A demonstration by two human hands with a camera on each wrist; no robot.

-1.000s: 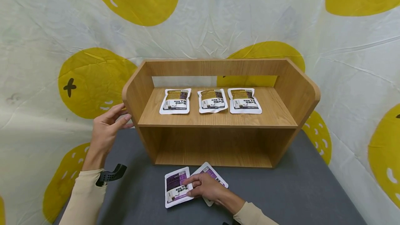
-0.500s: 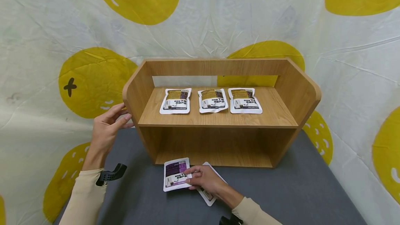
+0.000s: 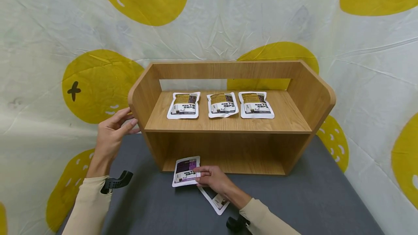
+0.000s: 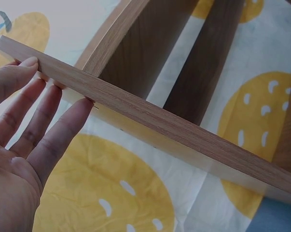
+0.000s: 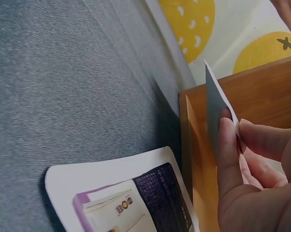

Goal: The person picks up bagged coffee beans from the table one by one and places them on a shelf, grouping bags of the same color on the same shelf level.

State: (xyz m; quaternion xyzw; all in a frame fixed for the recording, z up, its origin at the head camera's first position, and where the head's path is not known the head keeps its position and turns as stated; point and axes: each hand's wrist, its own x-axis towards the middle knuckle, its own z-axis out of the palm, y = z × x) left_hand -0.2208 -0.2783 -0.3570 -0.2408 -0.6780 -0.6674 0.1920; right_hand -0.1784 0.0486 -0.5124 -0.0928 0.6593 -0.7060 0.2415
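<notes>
In the head view my right hand (image 3: pixel 213 180) pinches a flat white pouch with a purple label (image 3: pixel 186 170) by its right edge, thumb against fingers. It holds this pouch raised at the front of the lower compartment. A second purple-labelled pouch (image 3: pixel 218 201) lies on the table below that hand, partly hidden by it; the right wrist view shows its white border and dark panel. My left hand (image 3: pixel 112 133) touches the left side panel of the wooden shelf (image 3: pixel 228 132). In the left wrist view its fingers (image 4: pixel 63 130) reach fairly straight to the panel's outer face, thumb at the edge.
On the upper board lie a left pouch (image 3: pixel 184 106), a middle pouch (image 3: pixel 222 105) and a right pouch (image 3: pixel 256 105), all gold-labelled, in a row. The shelf stands on a grey table (image 3: pixel 313 198) before a patterned cloth backdrop (image 3: pixel 209 17).
My right hand has lifted the purple-labelled pouch off the table and carried it forward to the lower compartment, uncovering more of the second pouch. The left hand stays on the side panel.
</notes>
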